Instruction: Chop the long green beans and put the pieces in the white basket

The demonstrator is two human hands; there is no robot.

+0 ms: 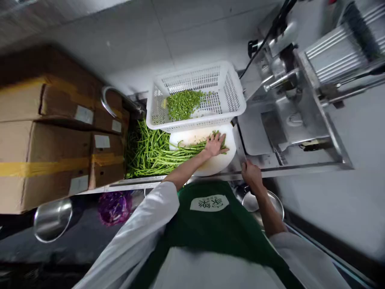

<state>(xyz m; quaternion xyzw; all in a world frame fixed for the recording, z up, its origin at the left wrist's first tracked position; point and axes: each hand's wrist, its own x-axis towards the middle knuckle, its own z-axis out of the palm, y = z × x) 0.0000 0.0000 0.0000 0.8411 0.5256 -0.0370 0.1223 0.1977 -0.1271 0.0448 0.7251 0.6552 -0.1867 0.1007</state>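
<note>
"What do I have under the left hand?"

"My left hand (pixel 214 144) lies splayed on a bunch of long green beans (pixel 189 151), mid-frame on the white cutting board (pixel 215 164); it presses from above rather than grasping."

"And the right?"

"My right hand (pixel 252 173), just right of centre by the metal edge, has its fingers curled in. I can't tell from here whether it grips anything."

"How would they handle?"

"Light and thin, I'd judge, fairly stiff but likely to snap if I bent them hard, and apt to roll. I'd hold across the whole bunch, near its right end."

"Containers?"

"The white slotted basket (pixel 198 123), upper centre, has small chopped green pieces (pixel 183 104) heaped towards its left. Left of the board lies a loose pile of uncut beans (pixel 147 150). Lower left, I see a purple bag (pixel 113 206); its contents I can't make out."
</note>
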